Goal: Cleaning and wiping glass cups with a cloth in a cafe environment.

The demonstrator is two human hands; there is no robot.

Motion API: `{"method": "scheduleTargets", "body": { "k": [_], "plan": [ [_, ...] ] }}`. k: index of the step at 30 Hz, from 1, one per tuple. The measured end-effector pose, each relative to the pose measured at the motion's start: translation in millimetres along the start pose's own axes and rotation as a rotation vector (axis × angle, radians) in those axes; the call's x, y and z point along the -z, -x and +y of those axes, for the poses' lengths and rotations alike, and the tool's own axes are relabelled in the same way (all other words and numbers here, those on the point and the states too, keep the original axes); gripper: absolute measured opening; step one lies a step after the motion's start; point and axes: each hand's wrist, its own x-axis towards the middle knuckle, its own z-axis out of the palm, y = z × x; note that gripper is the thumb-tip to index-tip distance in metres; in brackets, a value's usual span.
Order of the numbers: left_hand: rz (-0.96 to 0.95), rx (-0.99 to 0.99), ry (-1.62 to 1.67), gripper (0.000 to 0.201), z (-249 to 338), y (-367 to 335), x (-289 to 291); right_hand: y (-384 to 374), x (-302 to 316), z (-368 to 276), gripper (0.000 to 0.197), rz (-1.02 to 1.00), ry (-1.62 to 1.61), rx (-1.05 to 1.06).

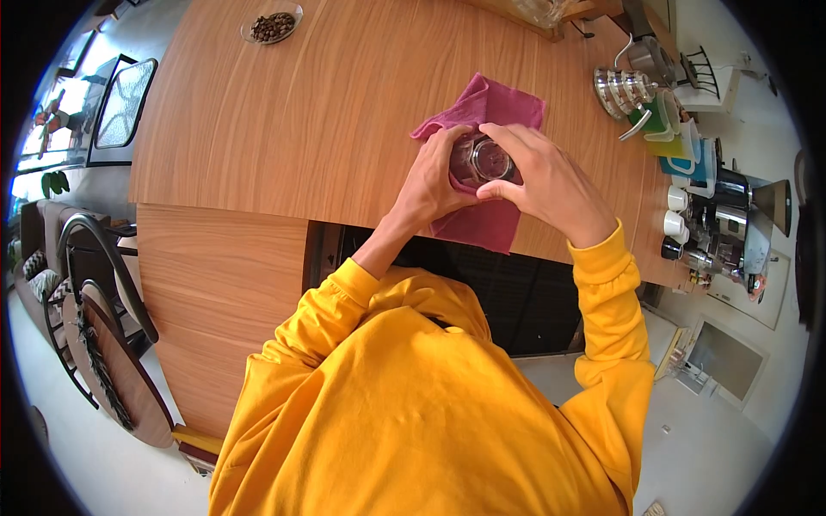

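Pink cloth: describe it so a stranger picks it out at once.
On the wood-grain countertop, look near the person's side, where the left hand and right hand cup a clear glass vessel. The rumpled pink cloth spreads beneath them, showing both beyond and nearer than the hands. It is opaque pink fabric, unlike the see-through glass above it.

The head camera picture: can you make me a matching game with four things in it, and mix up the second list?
1. Cloth
2. Clear glass
3. Brown pieces
4. Ridged kettle

A. In a round dish
B. Shiny silver
C. Pink
D. Between the left hand and right hand

Right pairs: 1-C, 2-D, 3-A, 4-B
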Motion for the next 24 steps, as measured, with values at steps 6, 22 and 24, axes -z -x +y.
{"method": "scheduleTargets", "body": {
  "k": [6,22,24],
  "plan": [
    [0.097,-0.042,0.036,0.094,36.1,-4.5,-3.2,-2.2,-2.2,4.1,0.072,0.078,0.098,0.100],
    [-0.099,-0.437,-0.362,0.063,49.7,4.3,34.7,14.6,-29.7,18.5,0.087,0.212,-0.229,-0.053],
    [-0.136,-0.546,-0.474,0.061,63.1,-9.2,37.5,13.4,-31.0,22.5,0.081,0.202,-0.143,0.009]
  ]
}}
